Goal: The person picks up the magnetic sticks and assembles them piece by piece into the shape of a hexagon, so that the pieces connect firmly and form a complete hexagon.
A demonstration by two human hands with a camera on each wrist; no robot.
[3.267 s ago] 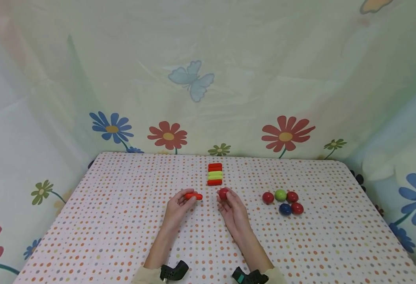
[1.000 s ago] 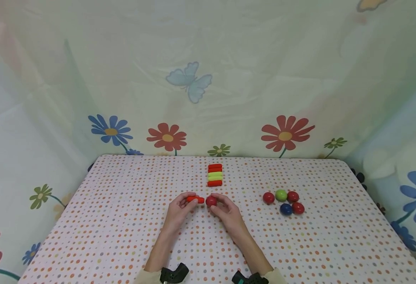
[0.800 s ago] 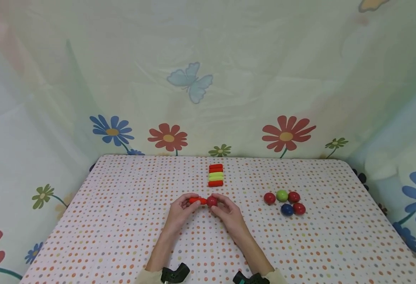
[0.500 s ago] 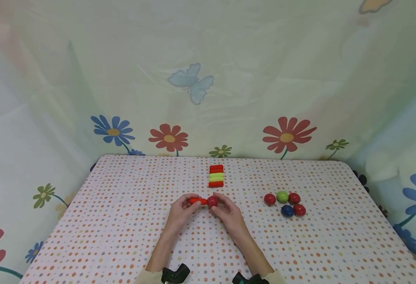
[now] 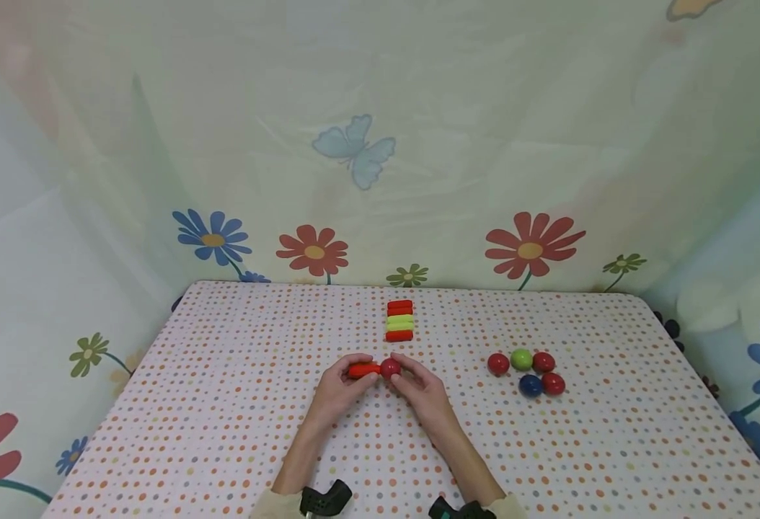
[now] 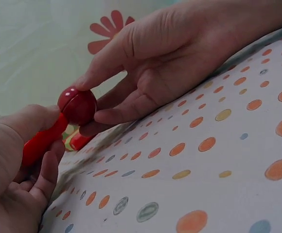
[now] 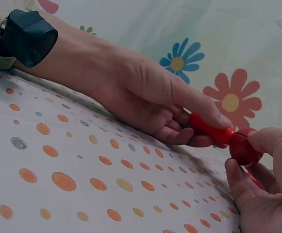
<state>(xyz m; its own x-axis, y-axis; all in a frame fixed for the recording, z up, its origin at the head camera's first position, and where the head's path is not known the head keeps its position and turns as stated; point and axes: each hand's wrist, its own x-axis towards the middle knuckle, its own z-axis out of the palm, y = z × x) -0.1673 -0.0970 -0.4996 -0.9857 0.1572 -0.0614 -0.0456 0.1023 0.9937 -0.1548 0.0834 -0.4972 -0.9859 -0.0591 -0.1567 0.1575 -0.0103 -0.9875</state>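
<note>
Red stick [image 5: 362, 370] and red ball [image 5: 390, 368] meet end to end just below the centre of the head view, each held by one hand of a person. Both forearms rise from the bottom edge and slant inward, so the hands face each other. On the left of the pair, the left hand [image 5: 339, 389] has its grip clamped on the stick, thumb on the near side, index finger on the far side. Opposite, the right hand [image 5: 427, 398] has its grip pinched on the ball in the same way, thumb nearer, index finger farther. A thin dark line crosses the ball in the left wrist view.

The white table [image 5: 237, 404] is dotted in many colours. Near its back edge, at the frame's centre, lies a row of short sticks [image 5: 399, 321], red and yellow-green. Right of centre sits a cluster of balls: three red, one green ball [image 5: 521, 360] and one blue ball [image 5: 531, 386]. Behind hangs a pale curtain [image 5: 432, 94] printed with flowers and a butterfly.

Fingers cover much of the stick, and the exact joint between stick and ball is hard to make out. Black wrist devices [image 5: 325, 498] and pale sleeves [image 5: 276, 504] are partly cut off by the bottom edge.
</note>
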